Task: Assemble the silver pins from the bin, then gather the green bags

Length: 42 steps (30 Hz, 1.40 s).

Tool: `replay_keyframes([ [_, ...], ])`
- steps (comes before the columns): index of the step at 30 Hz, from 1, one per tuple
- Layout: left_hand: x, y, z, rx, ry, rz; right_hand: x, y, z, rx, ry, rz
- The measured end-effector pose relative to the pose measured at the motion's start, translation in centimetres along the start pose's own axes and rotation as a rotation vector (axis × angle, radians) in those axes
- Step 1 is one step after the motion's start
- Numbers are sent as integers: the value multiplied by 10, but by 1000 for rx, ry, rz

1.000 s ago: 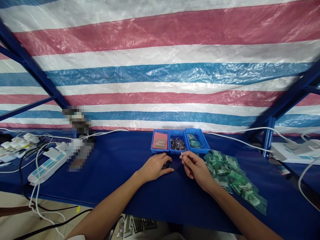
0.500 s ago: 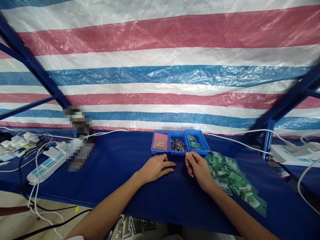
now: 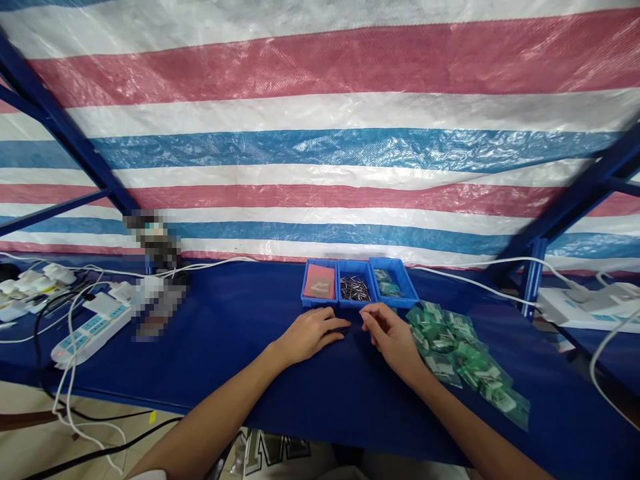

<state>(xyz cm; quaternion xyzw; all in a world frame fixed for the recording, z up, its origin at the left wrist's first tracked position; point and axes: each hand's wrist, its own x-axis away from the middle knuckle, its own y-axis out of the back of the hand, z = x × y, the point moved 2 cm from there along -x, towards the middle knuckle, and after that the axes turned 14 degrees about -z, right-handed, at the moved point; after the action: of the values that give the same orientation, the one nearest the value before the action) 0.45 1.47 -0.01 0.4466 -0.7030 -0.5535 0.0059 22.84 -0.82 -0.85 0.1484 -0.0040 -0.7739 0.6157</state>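
My left hand rests on the blue tabletop, its fingers stretched out and a little apart, in front of the left bin. No held thing shows in it. My right hand is just to its right, thumb and fingers pinched together; anything between the tips is too small to make out. Beyond the hands stand three blue bins in a row. A pink pad with small pale pieces on it fills the left bin. The middle bin holds a heap of small dark metal pins. Small greenish packets lie in the right bin.
Many green-tinted clear bags are spread right of my right arm. A white power strip with plugs and cables lies at the left; another white strip is at the right. Striped sheeting hangs behind, between blue frame posts.
My right hand has moved slightly left, towards my left hand, still pinched. My left hand has hardly moved, and the bins and bags have stayed put.
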Motion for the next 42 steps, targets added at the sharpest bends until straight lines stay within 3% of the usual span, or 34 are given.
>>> replay_keyframes([
  [8,-1,0,0,32,43,-22,7,-4,-3,393,393,74],
  [12,-2,1,-1,26,27,-19,7,-7,-3,485,497,158],
  [27,-2,2,-2,27,4,-4,8,-10,-2,469,478,223],
  [42,-2,2,-2,43,36,-25,8,-8,5,420,382,163],
])
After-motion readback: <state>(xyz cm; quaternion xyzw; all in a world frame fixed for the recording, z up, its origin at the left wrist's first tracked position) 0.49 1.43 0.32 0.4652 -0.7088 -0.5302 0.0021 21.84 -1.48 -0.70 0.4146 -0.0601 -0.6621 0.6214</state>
